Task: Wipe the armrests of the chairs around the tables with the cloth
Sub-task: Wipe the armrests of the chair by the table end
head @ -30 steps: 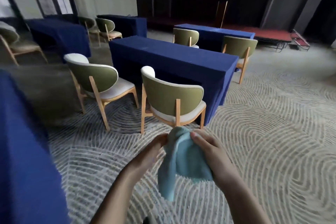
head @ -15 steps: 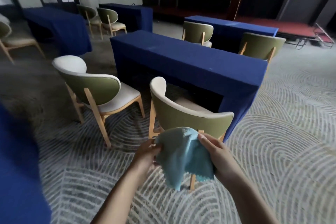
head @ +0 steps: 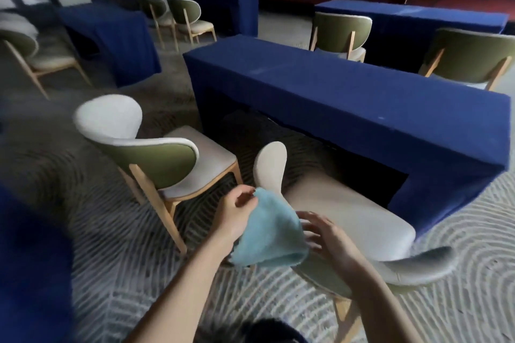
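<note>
On grey swirl-patterned carpet [head: 111,273], an olive-backed wooden chair [head: 156,164] stands at left. The left hand [head: 237,214] pinches a light blue fluffy cloth [head: 267,234] over the nearer cream-seated chair [head: 362,228]. The right hand [head: 328,237], fingers loosely spread, is just beside it. A long blue-draped table [head: 348,97] stands behind.

Seven chairs [head: 156,164], five blue tables [head: 334,97] (one blurred), one cloth [head: 270,234]
</note>
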Demonstrator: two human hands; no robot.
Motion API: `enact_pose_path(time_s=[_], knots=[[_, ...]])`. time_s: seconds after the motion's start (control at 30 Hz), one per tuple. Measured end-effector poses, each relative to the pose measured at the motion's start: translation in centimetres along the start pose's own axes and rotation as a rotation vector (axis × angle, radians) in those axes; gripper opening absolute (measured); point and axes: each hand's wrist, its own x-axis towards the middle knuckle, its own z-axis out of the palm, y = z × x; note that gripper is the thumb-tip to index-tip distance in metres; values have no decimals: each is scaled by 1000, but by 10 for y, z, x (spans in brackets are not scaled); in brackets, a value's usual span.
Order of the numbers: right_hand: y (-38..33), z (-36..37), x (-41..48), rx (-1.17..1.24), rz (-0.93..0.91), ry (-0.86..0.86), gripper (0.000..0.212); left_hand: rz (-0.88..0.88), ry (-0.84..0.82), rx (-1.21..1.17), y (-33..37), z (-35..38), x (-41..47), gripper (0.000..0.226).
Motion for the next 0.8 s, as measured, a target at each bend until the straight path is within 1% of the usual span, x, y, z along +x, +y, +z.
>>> enact_pose_path(time_s=[0.1, 0.17, 0.2, 0.27, 0.33, 0.4, 0.47, 0.5, 0.57, 0.67, 0.73, 0.8], knots=[[-42, 2, 60, -212, -68, -22, 15, 33, -111, 114, 16, 7, 72, 15], [-60, 0, 100, -365, -118, 21, 11, 43, -195, 136, 26, 13, 111, 18], [-65, -1, 119, -435, -140, 54, 11, 41, -226, 134, 30, 16, 128, 20], [-74, -1, 150, -524, -150, 96, 21, 42, -286, 140, 37, 22, 160, 20], [-85, 2, 179, -512, -139, 85, 26, 46, -351, 150, 41, 29, 196, 17], [-96, 8, 198, -438, -144, 38, 30, 50, -419, 182, 47, 35, 226, 22], [-103, 13, 216, -357, -163, 52, 33, 39, -497, 195, 48, 42, 256, 25], [-105, 16, 226, -331, -183, 87, 33, 29, -550, 192, 50, 46, 272, 26], [-108, 18, 244, -333, -208, 209, 30, 13, -658, 194, 51, 54, 300, 25], [-107, 23, 269, -312, -210, 485, 16, 8, -835, 177, 52, 59, 339, 16], [-103, 33, 281, -226, -187, 708, 12, -24, -953, 161, 51, 61, 365, 18], [-100, 48, 285, -141, -157, 861, 10, -50, -1017, 147, 49, 59, 378, 21]])
